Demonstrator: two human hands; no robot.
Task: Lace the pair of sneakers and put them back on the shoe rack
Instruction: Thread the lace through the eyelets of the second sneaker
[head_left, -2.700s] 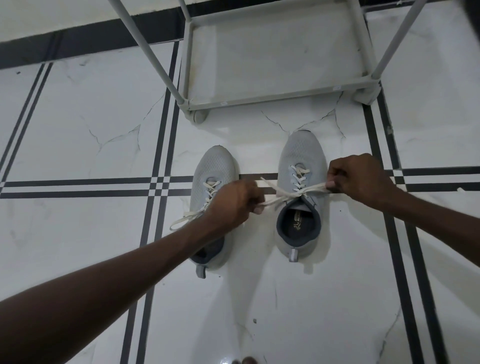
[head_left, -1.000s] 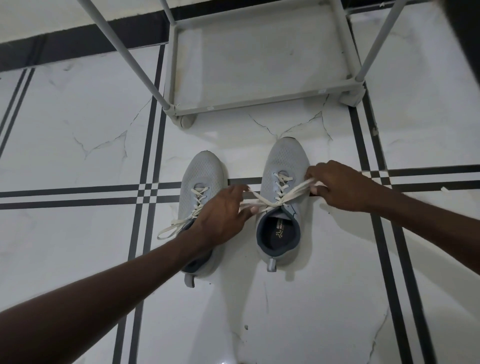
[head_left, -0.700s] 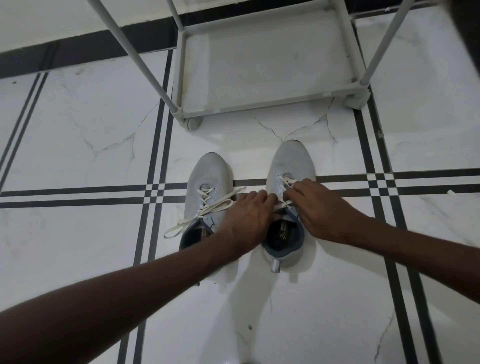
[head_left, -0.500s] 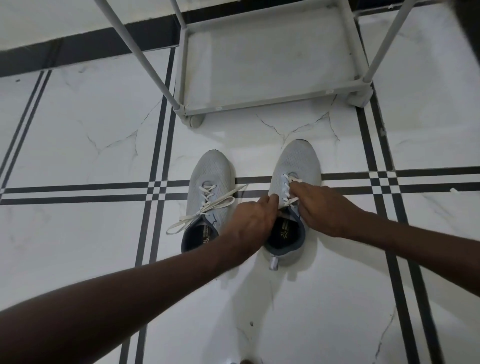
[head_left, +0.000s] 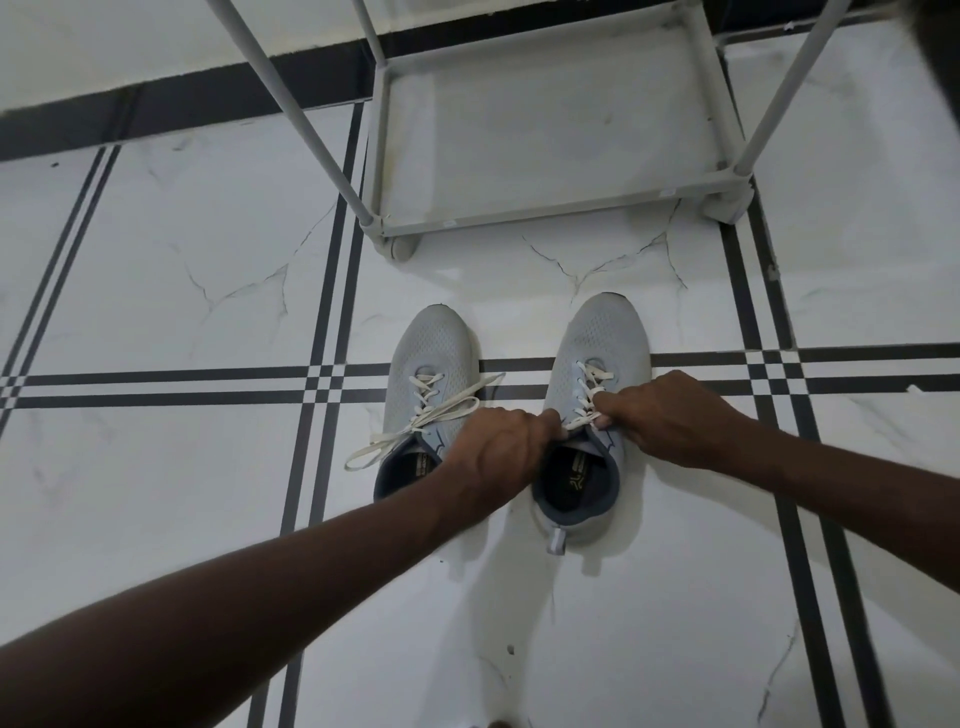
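Two light grey sneakers stand side by side on the floor, toes pointing at the shoe rack (head_left: 519, 221). The left sneaker (head_left: 431, 353) is laced, and its cream lace ends (head_left: 415, 426) lie loose across it and out to the left. On the right sneaker (head_left: 602, 338) the cream lace (head_left: 589, 384) is threaded through the eyelets. My left hand (head_left: 498, 452) and my right hand (head_left: 670, 415) meet at that shoe's tongue, each pinching the lace close to the top eyelets. The lace ends are hidden in my fingers.
The grey rack's bottom shelf sits just beyond the shoes, with slanted poles (head_left: 291, 104) rising left and right. The floor is white marble tile (head_left: 182, 270) with black stripe bands. A dark skirting strip (head_left: 130, 114) runs along the wall.
A second ago my hands held the right sneaker's lace stretched wide apart. They have since come together at the tongue, and the lace is gathered short between them.
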